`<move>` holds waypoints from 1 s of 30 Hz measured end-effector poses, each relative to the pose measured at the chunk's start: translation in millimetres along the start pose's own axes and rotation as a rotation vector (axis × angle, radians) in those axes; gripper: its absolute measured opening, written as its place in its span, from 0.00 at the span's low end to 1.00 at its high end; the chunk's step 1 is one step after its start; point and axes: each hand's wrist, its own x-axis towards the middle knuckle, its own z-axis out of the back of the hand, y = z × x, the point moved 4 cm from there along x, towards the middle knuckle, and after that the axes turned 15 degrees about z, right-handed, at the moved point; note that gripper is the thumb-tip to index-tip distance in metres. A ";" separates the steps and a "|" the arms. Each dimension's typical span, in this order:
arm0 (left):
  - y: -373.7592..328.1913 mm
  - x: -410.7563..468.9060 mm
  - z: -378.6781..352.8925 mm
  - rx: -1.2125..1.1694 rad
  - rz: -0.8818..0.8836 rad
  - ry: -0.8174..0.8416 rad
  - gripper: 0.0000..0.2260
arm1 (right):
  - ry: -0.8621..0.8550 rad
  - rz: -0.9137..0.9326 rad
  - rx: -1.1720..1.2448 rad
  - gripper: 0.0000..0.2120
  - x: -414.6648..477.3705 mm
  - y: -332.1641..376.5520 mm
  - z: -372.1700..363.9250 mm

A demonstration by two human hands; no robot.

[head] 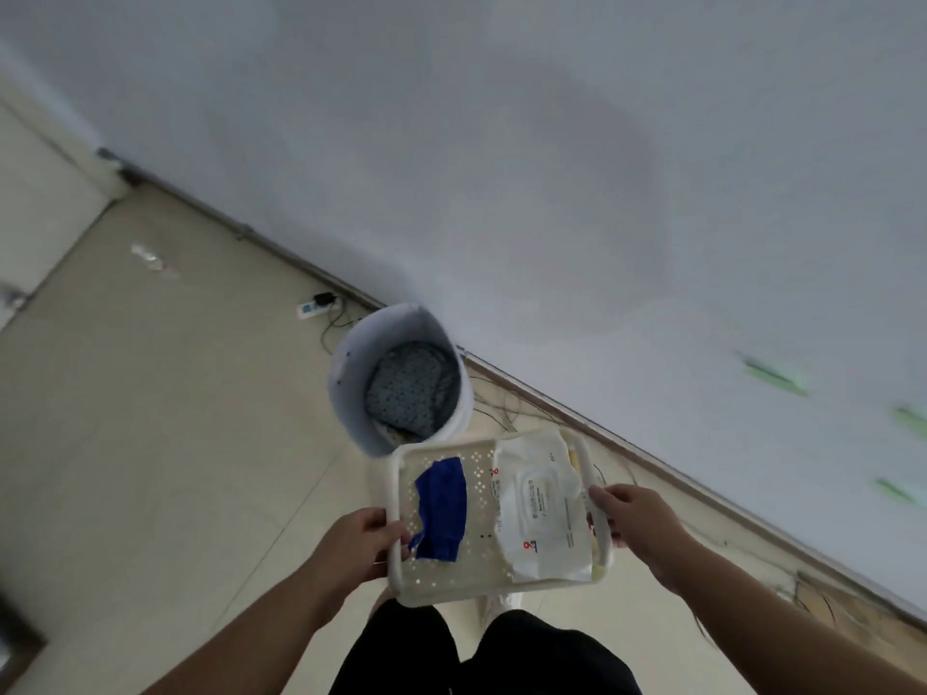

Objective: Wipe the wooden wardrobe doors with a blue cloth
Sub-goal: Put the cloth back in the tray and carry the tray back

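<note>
A blue cloth (pixel 441 509) lies crumpled in the left half of a white perforated plastic basket (pixel 476 579). A white pack of wet wipes (pixel 542 504) fills the basket's right half. My left hand (pixel 363 541) grips the basket's left rim, next to the cloth. My right hand (pixel 634 524) grips the right handle. I hold the basket in front of my body, above the floor. No wardrobe doors are in view.
A white round bin (pixel 351 388) holding patterned fabric stands on the beige tiled floor against a pale wall (pixel 552 168). A power strip with cables (pixel 316 306) lies by the baseboard. My black-trousered legs (pixel 481 654) are below the basket.
</note>
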 end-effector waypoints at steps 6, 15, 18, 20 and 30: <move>80.4 -36.3 35.6 -0.246 0.002 -0.122 0.07 | 0.217 0.089 -0.115 0.12 4.5 33.2 -50.6; 234.4 -79.4 80.6 -0.677 0.031 -0.228 0.06 | 0.493 0.192 -0.340 0.12 -25.3 82.2 -186.1; 286.8 -94.9 90.3 -0.791 0.033 -0.239 0.06 | 0.567 0.203 -0.396 0.13 -44.6 92.8 -237.3; 319.5 -104.0 96.2 -0.858 0.023 -0.252 0.06 | 0.615 0.209 -0.417 0.13 -57.6 95.8 -269.4; 435.8 -139.8 89.3 -1.220 0.059 -0.387 0.06 | 0.898 0.259 -0.637 0.13 -95.0 96.0 -407.4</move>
